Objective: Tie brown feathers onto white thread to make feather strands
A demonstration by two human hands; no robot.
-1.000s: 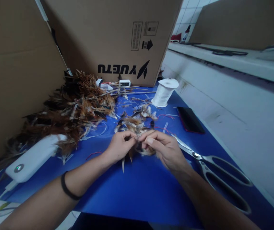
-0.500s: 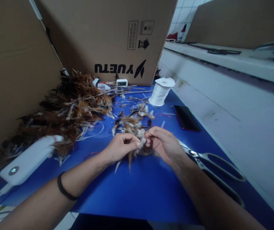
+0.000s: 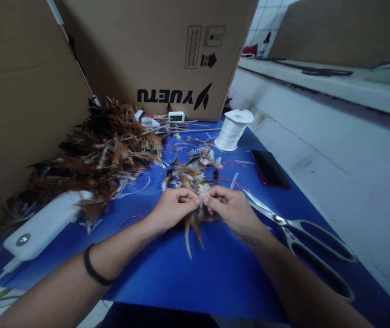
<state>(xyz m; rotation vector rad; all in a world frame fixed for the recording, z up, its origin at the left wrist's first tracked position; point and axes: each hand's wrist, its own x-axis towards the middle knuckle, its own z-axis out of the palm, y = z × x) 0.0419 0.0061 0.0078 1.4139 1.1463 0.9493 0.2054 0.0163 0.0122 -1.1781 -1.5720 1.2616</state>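
My left hand and my right hand meet over the blue table, fingers pinched close together. Between their fingertips are brown and pale feathers, several of them hanging down below my left thumb. Both hands appear to grip these feathers at their fluffy ends; the exact hold is too small to make out. Just beyond the fingers lies a loose heap of tan feathers. A large pair of scissors rests beside my right wrist, partly under the forearm.
Bundled brown feathers are piled at the left, behind a white power bank with a cable. A white spool stands at the back right, near a dark phone. Cardboard boxes wall the back and left; a wall runs along the right.
My right hand has turned and its fingertips have come down closer to my left fingertips. The feathers hanging below the hands have shifted. The whole view has moved slightly.
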